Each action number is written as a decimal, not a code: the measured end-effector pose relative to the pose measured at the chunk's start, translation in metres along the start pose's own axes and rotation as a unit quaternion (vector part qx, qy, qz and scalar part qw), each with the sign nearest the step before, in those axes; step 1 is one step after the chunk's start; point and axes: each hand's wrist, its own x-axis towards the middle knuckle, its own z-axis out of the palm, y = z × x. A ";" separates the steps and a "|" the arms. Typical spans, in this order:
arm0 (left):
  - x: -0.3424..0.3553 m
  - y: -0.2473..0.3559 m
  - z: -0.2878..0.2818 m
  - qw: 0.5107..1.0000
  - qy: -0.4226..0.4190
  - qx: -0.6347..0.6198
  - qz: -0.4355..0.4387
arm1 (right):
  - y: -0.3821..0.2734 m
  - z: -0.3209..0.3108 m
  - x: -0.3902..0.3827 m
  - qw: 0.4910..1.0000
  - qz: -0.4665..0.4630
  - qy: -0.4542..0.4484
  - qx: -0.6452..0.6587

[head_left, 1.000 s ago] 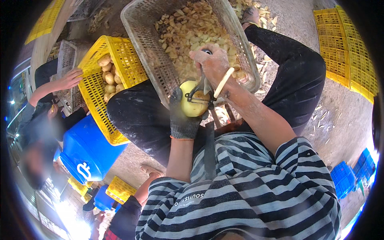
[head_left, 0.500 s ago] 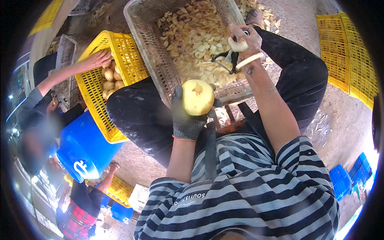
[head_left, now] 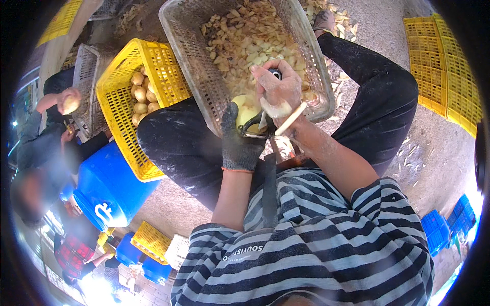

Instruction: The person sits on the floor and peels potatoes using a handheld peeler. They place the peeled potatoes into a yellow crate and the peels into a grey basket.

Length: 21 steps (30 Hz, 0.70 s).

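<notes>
My left hand [head_left: 240,148], in a dark knitted glove, is closed round a peeled, pale yellow potato [head_left: 246,106] above my lap. My bare right hand [head_left: 280,89] grips a peeler [head_left: 251,125] with a black Y-shaped frame, its head lying against the near side of the potato. My right hand and the peeler cover part of the potato. Just beyond both hands, a grey perforated crate [head_left: 325,94] holds a heap of peelings [head_left: 245,38]. A pale bangle [head_left: 291,118] circles my right wrist.
A yellow crate [head_left: 166,76] of unpeeled potatoes [head_left: 139,93] stands left of my knee. Behind it are a blue barrel [head_left: 115,178] and a co-worker's hand [head_left: 69,100] holding a potato. Yellow crates [head_left: 429,61] are stacked at right; peelings litter the floor.
My right hand has come left and nearer with the peeler, from above the grey crate onto the potato. The co-worker's hand has left the yellow crate, lifting a potato away to the left.
</notes>
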 end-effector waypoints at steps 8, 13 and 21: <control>0.000 0.003 -0.013 0.994 -0.014 0.100 0.041 | 0.042 -0.027 0.076 0.996 -0.022 0.079 0.021; -0.005 -0.002 -0.004 0.995 0.057 0.082 0.013 | 0.003 -0.085 0.119 0.980 -0.154 0.076 -0.104; 0.001 0.004 -0.004 1.000 0.008 -0.017 -0.025 | -0.009 0.002 0.009 1.000 0.007 -0.021 0.004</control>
